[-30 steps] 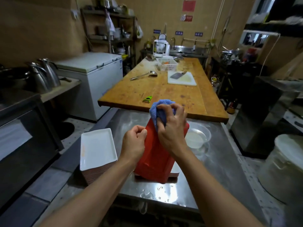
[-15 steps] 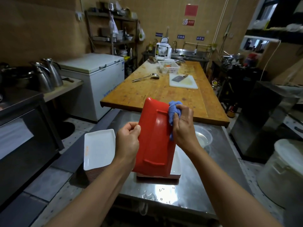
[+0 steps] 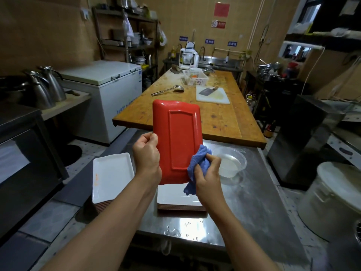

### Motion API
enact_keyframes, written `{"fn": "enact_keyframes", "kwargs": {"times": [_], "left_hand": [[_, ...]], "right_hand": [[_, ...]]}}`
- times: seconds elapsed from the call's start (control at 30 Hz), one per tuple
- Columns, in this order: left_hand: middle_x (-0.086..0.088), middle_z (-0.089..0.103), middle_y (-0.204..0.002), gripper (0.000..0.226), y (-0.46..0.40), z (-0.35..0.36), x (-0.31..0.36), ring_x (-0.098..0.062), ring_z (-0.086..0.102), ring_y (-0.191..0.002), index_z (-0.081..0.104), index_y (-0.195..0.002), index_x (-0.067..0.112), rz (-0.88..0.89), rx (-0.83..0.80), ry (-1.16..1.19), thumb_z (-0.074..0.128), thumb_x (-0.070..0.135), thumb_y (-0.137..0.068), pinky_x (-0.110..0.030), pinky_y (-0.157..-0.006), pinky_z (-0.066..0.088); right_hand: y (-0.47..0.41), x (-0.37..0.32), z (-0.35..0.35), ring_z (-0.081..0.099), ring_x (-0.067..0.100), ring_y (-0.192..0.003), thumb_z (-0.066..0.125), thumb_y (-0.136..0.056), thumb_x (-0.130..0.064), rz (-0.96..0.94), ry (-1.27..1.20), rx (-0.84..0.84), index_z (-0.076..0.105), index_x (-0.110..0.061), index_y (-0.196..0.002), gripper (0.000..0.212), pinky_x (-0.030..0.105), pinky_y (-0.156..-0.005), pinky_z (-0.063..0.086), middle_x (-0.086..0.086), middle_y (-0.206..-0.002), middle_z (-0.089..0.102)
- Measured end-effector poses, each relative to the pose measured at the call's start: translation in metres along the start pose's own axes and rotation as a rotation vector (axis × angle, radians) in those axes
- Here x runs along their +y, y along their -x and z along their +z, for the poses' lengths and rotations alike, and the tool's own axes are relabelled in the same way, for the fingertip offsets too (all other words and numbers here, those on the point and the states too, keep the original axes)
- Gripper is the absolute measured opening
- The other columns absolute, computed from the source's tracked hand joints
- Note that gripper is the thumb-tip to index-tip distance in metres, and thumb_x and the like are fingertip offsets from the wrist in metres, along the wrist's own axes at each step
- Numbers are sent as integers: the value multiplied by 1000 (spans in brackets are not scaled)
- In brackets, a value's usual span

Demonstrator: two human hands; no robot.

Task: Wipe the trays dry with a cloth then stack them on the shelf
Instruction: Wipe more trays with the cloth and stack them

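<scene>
Above steel counter (image 3: pixel 244 208), red tray (image 3: pixel 176 137) between hands.

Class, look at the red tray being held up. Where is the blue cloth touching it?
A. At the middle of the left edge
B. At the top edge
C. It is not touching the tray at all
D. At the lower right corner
D: the right hand holds the blue cloth bunched against the lower right corner of the red tray, while the left hand grips the tray's left edge.
</scene>
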State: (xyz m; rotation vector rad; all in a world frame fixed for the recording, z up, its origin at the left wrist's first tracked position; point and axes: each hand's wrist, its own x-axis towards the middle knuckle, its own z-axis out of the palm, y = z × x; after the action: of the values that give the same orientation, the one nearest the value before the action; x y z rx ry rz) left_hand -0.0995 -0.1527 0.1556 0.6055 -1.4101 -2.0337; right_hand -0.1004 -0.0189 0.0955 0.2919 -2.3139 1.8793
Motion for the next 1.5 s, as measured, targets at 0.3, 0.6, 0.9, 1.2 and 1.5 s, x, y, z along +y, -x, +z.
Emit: {"fn": "enact_keyframes", "kwargs": {"times": [0.3,0.6,0.9,1.2,1.5], "left_hand": [[-3,65,-92,10,-5,-11,-11,-19,64,-82,55,-98,18,-8,-237,-213,46,20,-97,-30,-63,51],[5,60,-103,56,-49,-15,64,-13,64,-85,49,-120,27,196,-638,-777,75,38,-71,-26,-61,54],[-10,72,-101,60,-56,-23,64,-30,70,-89,58,-114,16,-159,-943,-596,85,25,-62,-35,-65,59],[-18,66,-113,83,-51,-36,35,-35,65,-96,57,-123,14,-197,-820,-336,86,29,-47,-42,-74,58],[-13,68,-100,29,-46,-27,14,-24,68,-75,61,-111,16,-288,-602,-160,59,8,-83,-37,-65,58]], "right_hand": [[-20,-2,-22,59,9,-61,67,-68,1,312,-366,56,46,-20,-107,49,24,-49,48,5,-84,61],[-34,-27,-55,51,12,-57,59,-67,16,141,1,-192,47,-20,-94,47,24,-49,45,9,-77,54],[-54,-46,-74,48,19,-63,59,-51,-3,75,57,-357,49,-21,-94,48,32,-55,42,10,-81,53],[-49,-33,-66,53,4,-85,56,-80,-8,-152,195,-221,46,-33,-103,35,15,-72,43,-4,-106,55],[-35,-22,-58,42,12,-123,47,-93,-5,-259,355,-154,42,-18,-132,41,15,-90,29,-1,-140,40]]}}
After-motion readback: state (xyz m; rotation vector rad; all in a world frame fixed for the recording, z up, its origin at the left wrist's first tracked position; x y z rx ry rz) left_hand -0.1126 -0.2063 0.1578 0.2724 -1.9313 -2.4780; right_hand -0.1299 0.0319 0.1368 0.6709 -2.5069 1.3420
